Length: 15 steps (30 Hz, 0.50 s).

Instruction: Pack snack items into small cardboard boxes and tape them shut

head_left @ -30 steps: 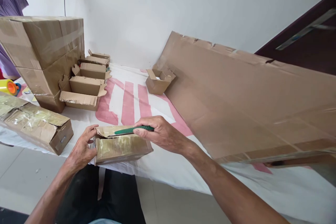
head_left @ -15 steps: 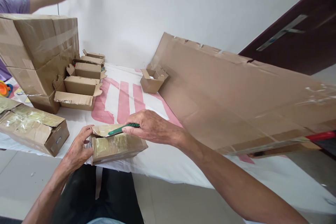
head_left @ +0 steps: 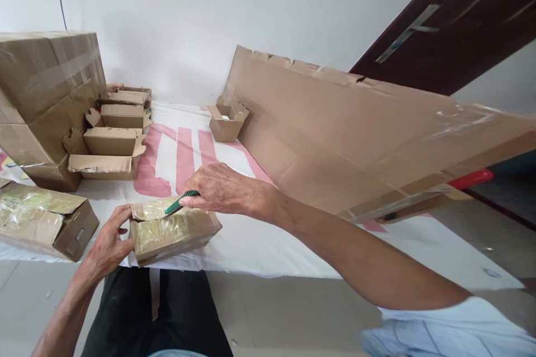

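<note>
A small cardboard box wrapped in shiny tape lies at the near edge of a white sheet with pink stripes. My left hand grips the box's left end, fingers curled on it. My right hand is closed on a green-handled cutter, whose tip rests on the box's top flap.
A tall taped carton stands at the left, with several small open boxes beside it. Another taped box lies at the near left. A small open box sits by a big flattened cardboard sheet. A dark door is at the right.
The cutter has moved left along the box top, my right hand following it. The view has swung right. Another person's raised arm at the upper left is out of view now.
</note>
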Tool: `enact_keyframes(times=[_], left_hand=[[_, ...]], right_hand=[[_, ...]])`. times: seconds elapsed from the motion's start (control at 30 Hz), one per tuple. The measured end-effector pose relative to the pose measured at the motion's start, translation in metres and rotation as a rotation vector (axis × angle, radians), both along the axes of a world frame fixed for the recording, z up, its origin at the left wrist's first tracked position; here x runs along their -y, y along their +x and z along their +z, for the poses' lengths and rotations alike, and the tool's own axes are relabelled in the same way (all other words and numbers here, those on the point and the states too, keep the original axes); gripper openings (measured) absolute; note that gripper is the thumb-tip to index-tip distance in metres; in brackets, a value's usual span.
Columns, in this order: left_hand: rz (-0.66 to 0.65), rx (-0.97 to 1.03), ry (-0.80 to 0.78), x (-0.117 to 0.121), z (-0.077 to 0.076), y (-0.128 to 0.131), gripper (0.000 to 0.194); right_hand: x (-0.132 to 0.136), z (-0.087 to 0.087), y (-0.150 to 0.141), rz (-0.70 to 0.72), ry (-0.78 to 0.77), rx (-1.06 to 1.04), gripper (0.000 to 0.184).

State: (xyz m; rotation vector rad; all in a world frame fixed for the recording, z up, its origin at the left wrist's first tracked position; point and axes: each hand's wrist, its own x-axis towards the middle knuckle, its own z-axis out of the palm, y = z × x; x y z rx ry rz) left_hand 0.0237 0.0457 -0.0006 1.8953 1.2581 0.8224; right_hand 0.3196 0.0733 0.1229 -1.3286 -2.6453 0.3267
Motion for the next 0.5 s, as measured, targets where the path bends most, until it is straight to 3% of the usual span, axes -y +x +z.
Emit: enact_keyframes(times=[0.2,0.5], left_hand=[[0.016,-0.03,-0.043,-0.001,0.003,-0.002,0.045],[-0.025,-0.022,-0.028,-0.002,0.003,0.013,0.045]], right_hand=[[0.001,-0.013,0.039,-0.042,0.004,-0.074,0.035],[0.006,-0.024,0.077,-0.109,-0.019,-0.129,0.037]])
